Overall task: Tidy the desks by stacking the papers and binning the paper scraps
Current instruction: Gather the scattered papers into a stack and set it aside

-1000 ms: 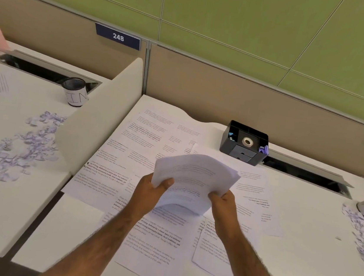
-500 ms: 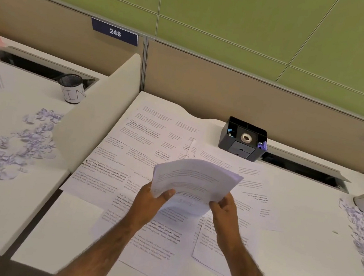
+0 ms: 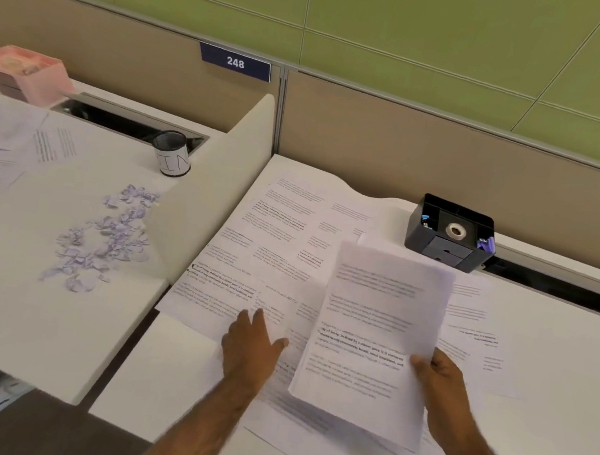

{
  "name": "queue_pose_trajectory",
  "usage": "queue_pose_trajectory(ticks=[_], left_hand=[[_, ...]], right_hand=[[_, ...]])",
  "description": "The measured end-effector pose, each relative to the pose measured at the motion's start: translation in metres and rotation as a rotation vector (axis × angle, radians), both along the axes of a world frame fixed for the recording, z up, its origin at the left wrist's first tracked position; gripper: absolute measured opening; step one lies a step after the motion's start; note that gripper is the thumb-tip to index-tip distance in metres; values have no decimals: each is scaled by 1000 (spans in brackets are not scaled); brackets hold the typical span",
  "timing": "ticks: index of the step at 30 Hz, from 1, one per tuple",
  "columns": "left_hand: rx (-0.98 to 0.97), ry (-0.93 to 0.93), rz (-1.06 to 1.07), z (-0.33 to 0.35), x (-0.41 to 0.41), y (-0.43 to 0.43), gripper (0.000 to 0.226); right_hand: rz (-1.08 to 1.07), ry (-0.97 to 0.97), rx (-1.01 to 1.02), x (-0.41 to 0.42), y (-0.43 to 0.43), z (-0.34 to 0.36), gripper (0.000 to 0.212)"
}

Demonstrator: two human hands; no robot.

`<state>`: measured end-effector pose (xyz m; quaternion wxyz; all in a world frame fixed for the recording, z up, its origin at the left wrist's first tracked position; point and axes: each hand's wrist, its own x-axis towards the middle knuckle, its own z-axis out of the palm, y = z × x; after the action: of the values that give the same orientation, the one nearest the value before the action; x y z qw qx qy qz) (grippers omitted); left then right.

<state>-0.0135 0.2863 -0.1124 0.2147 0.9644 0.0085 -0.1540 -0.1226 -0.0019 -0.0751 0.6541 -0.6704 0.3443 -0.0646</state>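
Where the person stands at the right-hand desk [image 3: 555,368], nearest first: right hand [image 3: 442,378], fingers and thumb curled on the right edge of a stack of papers [image 3: 373,329], held above the desktop. Left hand [image 3: 251,349], fingers straight, palm down on the loose sheets [image 3: 279,232] spread over that desk, gripping nothing. Beyond, one black organiser [image 3: 451,233]: contents a roll of tape [image 3: 454,230], plus blue and purple items, kinds unclear. Left desk [image 3: 20,307], past the divider [image 3: 206,186]: paper scraps [image 3: 102,238] in a loose heap; mesh pen cup [image 3: 171,152], contents not visible; pink box [image 3: 28,73] at the back.
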Motion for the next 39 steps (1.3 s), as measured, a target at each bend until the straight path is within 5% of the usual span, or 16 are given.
queue_pose_trajectory(ticks=[4,8,16,22,28,39], left_hand=[[279,50,15,-16,-12,13,108],[359,13,-14,-12,-10,9,115],[356,19,-12,-11,-2,5,118],[228,-56,-21,-16,-1,6,71],[244,-15,212,-29,21,56,108],[145,-52,219,-36,16,50,107]], right_hand=[[-66,83,28,-18,-7,-19,30],[-86,127,27,-28,-8,-29,29],[-89,141,38,-26,-4,-30,29],[-98,149,31,-26,-5,-28,29],[-76,126,19,-25,-7,-22,28],[-45,124,22,-16,5,-20,25]])
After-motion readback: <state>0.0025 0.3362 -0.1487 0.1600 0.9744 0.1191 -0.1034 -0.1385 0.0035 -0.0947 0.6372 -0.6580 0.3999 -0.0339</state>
